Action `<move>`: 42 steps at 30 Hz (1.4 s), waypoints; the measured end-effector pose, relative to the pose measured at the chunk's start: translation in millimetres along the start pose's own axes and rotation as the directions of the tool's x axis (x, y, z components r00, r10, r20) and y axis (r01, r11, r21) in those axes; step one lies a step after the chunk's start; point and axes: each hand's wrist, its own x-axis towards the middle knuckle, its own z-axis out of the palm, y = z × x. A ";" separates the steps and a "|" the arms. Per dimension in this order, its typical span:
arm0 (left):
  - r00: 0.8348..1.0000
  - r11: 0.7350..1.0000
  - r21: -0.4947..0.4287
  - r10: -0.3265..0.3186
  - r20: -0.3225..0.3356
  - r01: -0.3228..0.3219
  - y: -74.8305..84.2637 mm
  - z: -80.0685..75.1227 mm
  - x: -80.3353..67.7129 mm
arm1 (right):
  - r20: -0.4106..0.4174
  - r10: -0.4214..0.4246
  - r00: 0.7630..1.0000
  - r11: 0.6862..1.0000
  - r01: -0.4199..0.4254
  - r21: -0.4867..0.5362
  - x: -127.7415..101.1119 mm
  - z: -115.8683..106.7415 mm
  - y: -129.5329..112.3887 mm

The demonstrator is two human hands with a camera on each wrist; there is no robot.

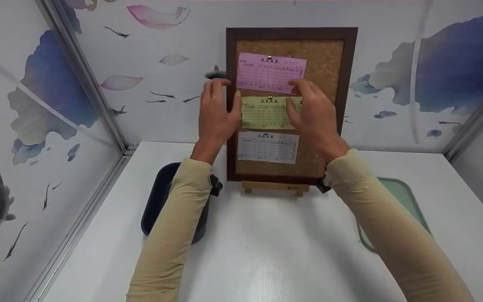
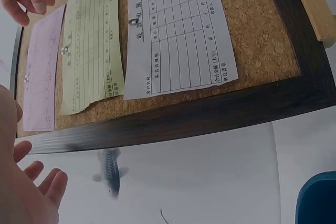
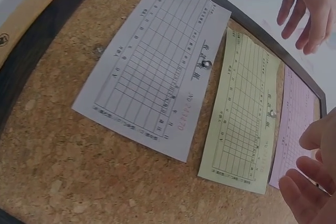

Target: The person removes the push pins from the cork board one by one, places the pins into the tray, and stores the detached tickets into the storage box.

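Note:
A dark-framed corkboard (image 1: 327,58) stands upright, with three printed receipt slips pinned to it one below another. On top is the pink slip (image 1: 262,75), below it the yellow slip (image 1: 262,114), and lowest the white slip (image 1: 266,147). A silver pushpin (image 3: 206,64) fixes the white slip near its upper edge. My left hand (image 1: 216,111) hovers at the board's left frame, fingers loosely bent and holding nothing. In front of the right ends of the pink and yellow slips, my right hand (image 1: 318,113) has thumb and fingers apart; contact with the paper cannot be told.
A small wooden stand (image 1: 275,186) supports the board on the white table (image 1: 241,260). To the left is a dark blue bin (image 1: 157,197), partly behind my left sleeve. A green tray (image 1: 401,188) lies to the right, partly covered by my right sleeve. Printed walls enclose the table.

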 end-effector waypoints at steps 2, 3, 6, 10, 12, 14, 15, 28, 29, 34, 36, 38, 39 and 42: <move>1.000 1.000 -0.010 -0.001 0.006 0.001 -0.1 1.3 0.6 | 0.001 0.002 1.000 1.000 -0.002 -0.003 4.7 0.3 -1.3; 1.000 1.000 -0.011 -0.002 0.012 0.003 0.1 2.0 0.7 | 0.001 0.006 1.000 1.000 -0.006 -0.006 7.1 0.3 -1.9; 0.999 1.000 -0.014 -0.009 0.034 0.010 1.1 4.6 1.2 | -0.002 0.008 1.000 1.000 -0.008 -0.009 14.2 0.5 -3.6; 0.997 0.998 -0.042 -0.033 0.069 0.036 1.6 7.0 3.2 | -0.002 0.006 1.000 1.000 -0.006 -0.013 23.2 1.4 -7.8; 0.996 0.996 -0.065 -0.048 0.081 0.053 0.9 7.8 4.7 | 0.004 0.005 1.000 1.000 -0.005 -0.014 26.9 2.7 -10.5; 0.995 0.994 -0.089 -0.057 0.087 0.064 -0.5 9.8 6.6 | 0.011 0.001 1.000 1.000 -0.001 -0.014 30.2 4.2 -11.8; 0.994 0.993 -0.100 -0.060 0.089 0.069 -1.0 10.9 7.3 | 0.015 0.000 1.000 1.000 0.000 -0.014 31.5 5.0 -12.1; 0.965 0.945 -0.266 -0.127 0.230 0.188 5.3 13.4 16.2 | 0.015 -0.026 1.000 0.999 0.027 -0.020 45.6 11.9 -13.3; 0.962 0.935 -0.291 -0.131 0.241 0.200 5.8 13.5 16.8 | 0.016 -0.026 1.000 0.999 0.026 -0.018 46.3 12.5 -13.7; 0.953 0.882 -0.401 -0.149 0.262 0.248 8.2 12.7 19.7 | 0.030 -0.014 0.999 1.000 0.015 -0.009 51.2 15.7 -16.2; 0.952 0.855 -0.445 -0.158 0.263 0.265 9.9 12.1 20.7 | 0.035 -0.007 0.999 1.000 0.007 -0.009 54.6 17.0 -17.5; 0.950 0.828 -0.487 -0.164 0.264 0.279 11.6 11.9 21.9 | 0.038 0.002 0.999 1.000 -0.001 -0.009 58.3 17.9 -18.8; 0.949 0.814 -0.505 -0.168 0.266 0.286 12.5 11.8 22.1 | 0.040 0.005 0.999 1.000 -0.004 -0.009 60.2 18.3 -19.4; 0.945 0.783 -0.542 -0.179 0.273 0.305 14.5 12.0 22.6 | 0.042 0.017 0.999 1.000 -0.016 -0.014 65.2 18.8 -20.2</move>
